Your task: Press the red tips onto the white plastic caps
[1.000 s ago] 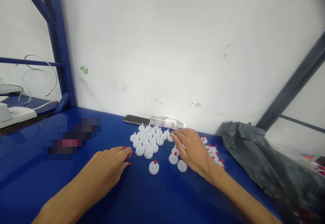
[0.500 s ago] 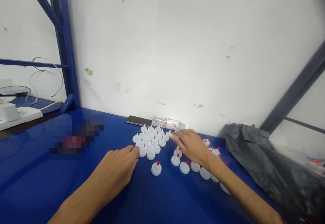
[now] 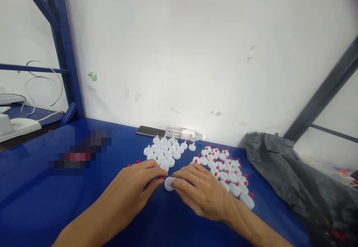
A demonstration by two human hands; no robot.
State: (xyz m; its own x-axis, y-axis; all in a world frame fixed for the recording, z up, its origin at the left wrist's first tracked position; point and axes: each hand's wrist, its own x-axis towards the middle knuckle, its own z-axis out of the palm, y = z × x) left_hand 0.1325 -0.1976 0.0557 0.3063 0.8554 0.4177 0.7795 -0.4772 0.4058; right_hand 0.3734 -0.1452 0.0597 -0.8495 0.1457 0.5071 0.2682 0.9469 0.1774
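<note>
My left hand (image 3: 134, 187) and my right hand (image 3: 200, 191) meet over one white cap (image 3: 169, 183) on the blue table (image 3: 173, 224). The right fingers pinch the cap; the left fingertips press a small red tip against it. Behind them lies a cluster of plain white caps (image 3: 165, 152). To the right sits a group of white caps with red tips (image 3: 226, 170). A few loose red tips (image 3: 133, 163) lie beside my left hand.
A phone (image 3: 149, 131) and a lying water bottle (image 3: 183, 133) rest against the white wall. A black plastic bag (image 3: 296, 180) fills the right side. Blue shelf posts (image 3: 63, 49) and a white cable (image 3: 41, 86) stand at the left.
My right hand came back from the far caps to the single cap in front. My left hand moved right to meet it. The red-tipped group is now uncovered.
</note>
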